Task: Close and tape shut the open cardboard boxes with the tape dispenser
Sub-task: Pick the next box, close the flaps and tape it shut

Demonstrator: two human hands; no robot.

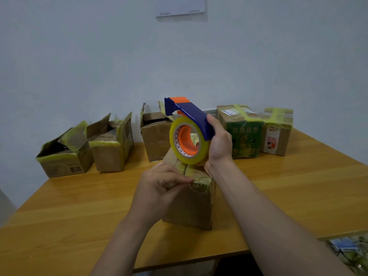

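A small cardboard box (194, 204) stands in the middle of the wooden table (288, 188), its top flaps folded down with yellowish tape over them. My left hand (163, 184) pinches the tape at the box's near top edge. My right hand (218, 142) grips the blue and orange tape dispenser (189, 128) by its handle, holding it tilted just above the far end of the box top. The yellow tape roll nearly touches the box.
Three open boxes (65, 154) (111, 144) (155, 134) stand along the wall at the back left and centre. Two taped boxes (243, 132) (276, 132) stand at the back right. A bag of items (350, 253) lies below the table's right front edge.
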